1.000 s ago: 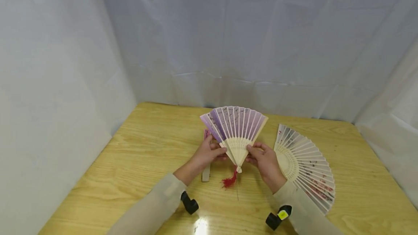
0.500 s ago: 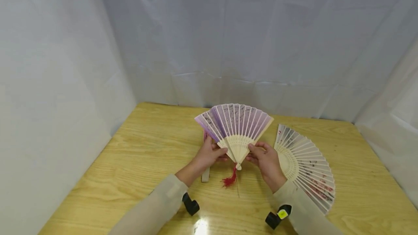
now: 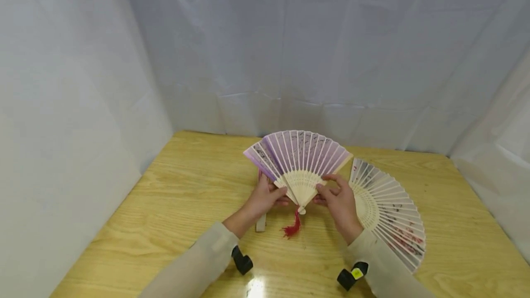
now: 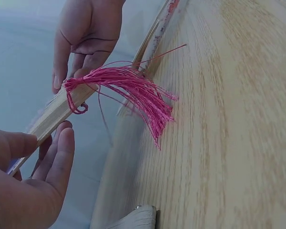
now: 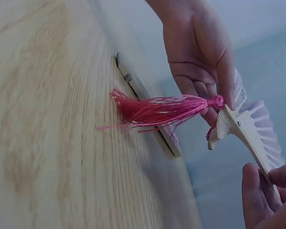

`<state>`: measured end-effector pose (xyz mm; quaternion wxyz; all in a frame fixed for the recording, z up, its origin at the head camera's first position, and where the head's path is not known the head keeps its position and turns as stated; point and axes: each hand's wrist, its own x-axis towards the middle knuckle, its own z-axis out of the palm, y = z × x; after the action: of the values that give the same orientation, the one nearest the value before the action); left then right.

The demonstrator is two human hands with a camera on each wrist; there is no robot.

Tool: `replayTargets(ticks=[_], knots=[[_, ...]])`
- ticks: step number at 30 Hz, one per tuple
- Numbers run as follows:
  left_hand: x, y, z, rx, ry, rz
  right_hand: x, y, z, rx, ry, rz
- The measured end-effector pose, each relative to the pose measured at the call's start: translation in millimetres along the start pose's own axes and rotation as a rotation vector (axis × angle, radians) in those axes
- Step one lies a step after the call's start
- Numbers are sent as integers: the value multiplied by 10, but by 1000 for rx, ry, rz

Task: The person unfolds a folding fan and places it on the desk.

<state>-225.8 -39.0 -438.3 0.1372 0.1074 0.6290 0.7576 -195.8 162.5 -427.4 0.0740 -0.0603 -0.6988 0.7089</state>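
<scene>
A purple folding fan (image 3: 302,155) with pale ribs is spread wide above the table. My left hand (image 3: 263,197) pinches its left edge between thumb and fingers. On the opposite edge, my right hand (image 3: 339,203) pinches the outer rib. From the fan's pivot hangs a red tassel (image 3: 292,228), which shows pink in the left wrist view, its threads (image 4: 138,95) drooping over the table. Partly hidden beneath the left hand lies a closed folding fan (image 3: 261,222) with a pink upper end. The right wrist view shows the pivot (image 5: 238,123) and both hands from below.
A spread white folding fan (image 3: 391,213) with grey and red patterns lies on the wooden table (image 3: 178,187), just right of my right hand. Pale sheeting (image 3: 285,49) walls in the table at the back and both sides.
The purple fan has spread wider. Its right edge has swung outward to the right with my right hand's fingers, and its left edge has shifted slightly left. The other fans stay put.
</scene>
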Motion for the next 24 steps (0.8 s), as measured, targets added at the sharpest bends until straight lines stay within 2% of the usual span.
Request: replayTargets(ticks=[8,16,20,24], knots=[[7,16,-17,-7,57,-14,-6,-15,-35,-117,-30,-33],[15,7,-35,0,73,-36,-8,26,-70,-219,-34,-77],[17,-6,-64,12,87,-13,-13,40,-107,-368,-52,-154],[19,-12,-88,19,99,-9,-12,43,-138,-598,-49,-300]])
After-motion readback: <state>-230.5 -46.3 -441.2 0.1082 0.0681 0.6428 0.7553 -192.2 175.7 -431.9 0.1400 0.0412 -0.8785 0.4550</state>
